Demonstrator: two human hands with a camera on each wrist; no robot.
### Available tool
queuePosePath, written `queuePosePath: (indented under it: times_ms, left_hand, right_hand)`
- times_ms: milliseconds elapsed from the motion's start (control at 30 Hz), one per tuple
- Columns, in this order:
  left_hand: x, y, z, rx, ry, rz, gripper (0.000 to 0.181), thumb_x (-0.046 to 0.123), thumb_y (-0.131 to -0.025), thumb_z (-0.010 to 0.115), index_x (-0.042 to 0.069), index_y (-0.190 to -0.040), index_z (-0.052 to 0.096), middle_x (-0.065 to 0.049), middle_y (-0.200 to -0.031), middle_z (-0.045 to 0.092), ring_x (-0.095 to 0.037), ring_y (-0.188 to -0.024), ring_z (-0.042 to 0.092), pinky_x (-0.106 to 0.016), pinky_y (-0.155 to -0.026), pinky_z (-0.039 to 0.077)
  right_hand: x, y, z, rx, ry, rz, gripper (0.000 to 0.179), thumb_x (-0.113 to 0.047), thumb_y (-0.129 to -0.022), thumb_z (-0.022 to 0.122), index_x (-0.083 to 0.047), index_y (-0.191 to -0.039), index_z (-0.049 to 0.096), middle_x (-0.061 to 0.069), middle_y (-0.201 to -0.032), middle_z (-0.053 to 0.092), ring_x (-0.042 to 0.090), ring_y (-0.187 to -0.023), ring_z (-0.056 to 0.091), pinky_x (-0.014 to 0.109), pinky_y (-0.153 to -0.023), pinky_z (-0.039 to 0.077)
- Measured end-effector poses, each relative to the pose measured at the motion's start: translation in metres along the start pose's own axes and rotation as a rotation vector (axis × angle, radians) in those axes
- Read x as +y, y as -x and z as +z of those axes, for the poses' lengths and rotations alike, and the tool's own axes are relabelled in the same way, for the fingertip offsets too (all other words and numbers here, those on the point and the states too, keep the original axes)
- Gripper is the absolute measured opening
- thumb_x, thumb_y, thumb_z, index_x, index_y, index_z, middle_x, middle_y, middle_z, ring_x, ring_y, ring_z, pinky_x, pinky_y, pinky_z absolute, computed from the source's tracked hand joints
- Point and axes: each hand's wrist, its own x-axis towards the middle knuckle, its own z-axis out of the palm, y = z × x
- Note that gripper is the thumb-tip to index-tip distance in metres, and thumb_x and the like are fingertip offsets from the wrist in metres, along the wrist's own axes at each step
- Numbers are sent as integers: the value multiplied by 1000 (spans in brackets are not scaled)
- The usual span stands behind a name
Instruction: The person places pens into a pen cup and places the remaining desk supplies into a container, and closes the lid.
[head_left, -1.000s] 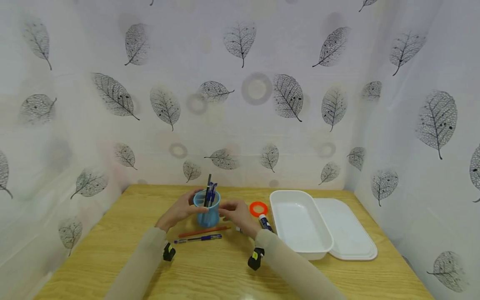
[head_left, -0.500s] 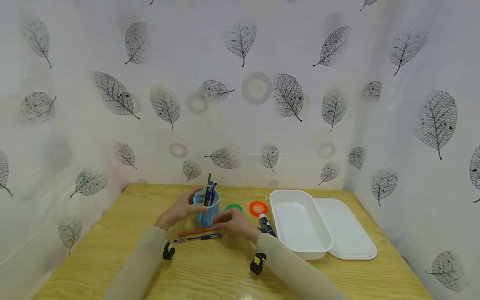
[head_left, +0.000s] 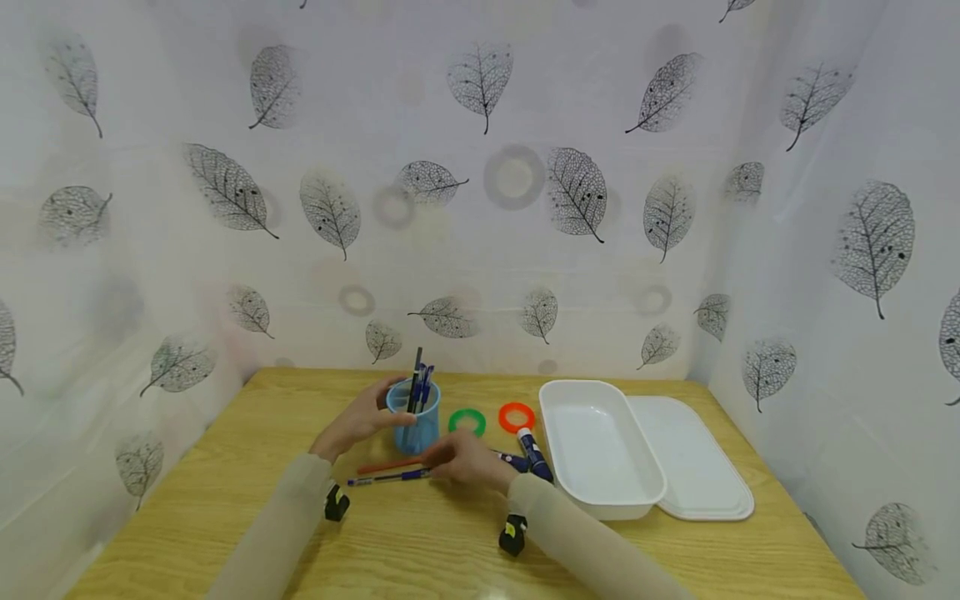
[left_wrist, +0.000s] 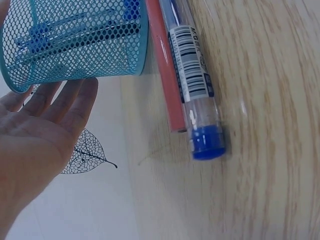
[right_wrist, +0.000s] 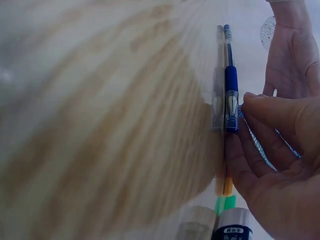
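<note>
My left hand (head_left: 363,423) holds a light blue mesh pen cup (head_left: 420,433), fingers behind it and thumb across its front. Several blue pens (head_left: 423,390) and a dark stick-like item stand in the cup. In front of it lie a reddish pencil (head_left: 386,466) and a clear gel pen with a blue grip (head_left: 390,477). Over their right ends is my right hand (head_left: 468,462); in the right wrist view its thumb and fingers are apart, right beside the end of the gel pen (right_wrist: 231,80). The left wrist view shows the gel pen's blue end (left_wrist: 207,142) alongside the pencil (left_wrist: 167,75).
Behind my right hand lie a green ring (head_left: 454,422) and a red ring (head_left: 501,418). Two dark blue glue sticks (head_left: 534,457) lie beside a white tray (head_left: 658,492). A white lid (head_left: 705,467) is to its right. A leaf-print curtain (head_left: 480,250) surrounds the table.
My right hand has moved from beside the cup toward me, down to the right ends of the pencil and gel pen. This uncovers the green ring. My left hand stays on the cup.
</note>
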Motion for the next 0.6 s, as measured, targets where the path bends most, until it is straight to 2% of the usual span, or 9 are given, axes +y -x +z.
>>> queuePosePath:
  times_ms: [233, 600]
  left_hand:
    - [-2, -1, -1, 1, -12, 8, 77, 26, -87, 76, 14, -151, 34, -17, -138, 54, -34, -125, 53, -50, -103, 44]
    - [-1, -2, -1, -4, -5, -1, 78, 27, -86, 76, 14, -151, 35, -17, -139, 54, -35, -127, 52, -53, -106, 42]
  right_hand:
    - [1, 0, -1, -43, 5, -10, 25, -6, -87, 72, -12, -111, 74, -5, -106, 74, 2, -95, 65, 20, -87, 52]
    - [0, 4, -6, -105, 38, 16, 26, -5, -84, 75, -14, -108, 75, -6, -103, 74, 1, -88, 64, 18, -81, 52]
